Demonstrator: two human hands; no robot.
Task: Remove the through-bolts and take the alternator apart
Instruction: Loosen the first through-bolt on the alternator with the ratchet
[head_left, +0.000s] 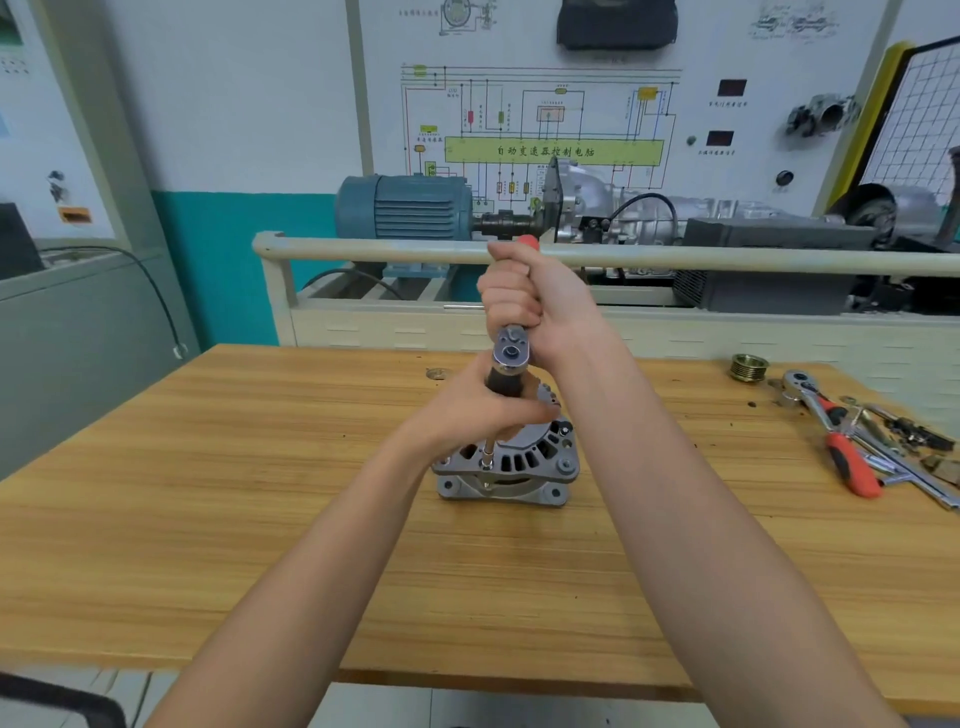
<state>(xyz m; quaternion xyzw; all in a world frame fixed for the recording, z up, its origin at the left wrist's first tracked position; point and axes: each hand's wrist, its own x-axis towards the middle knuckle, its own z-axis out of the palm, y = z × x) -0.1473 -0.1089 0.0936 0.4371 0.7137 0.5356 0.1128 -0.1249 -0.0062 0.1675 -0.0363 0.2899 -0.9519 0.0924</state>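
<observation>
right hand (524, 296) clenches the ratchet (511, 353) handle; left hand (483, 410) grips its extension over the alternator (511, 467) on the table (208, 493).

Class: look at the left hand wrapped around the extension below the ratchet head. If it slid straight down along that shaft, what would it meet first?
Most likely the alternator: the left hand sits just above its housing, where the socket meets a through-bolt.

The scene is evenly and brightly lit from above, and only faint, soft shadows are cast on the worktop (260, 493). Straight lines are bowed toward the edges by the wide lens. Slight softness is seen at the corners; no harsh glare is produced.
</observation>
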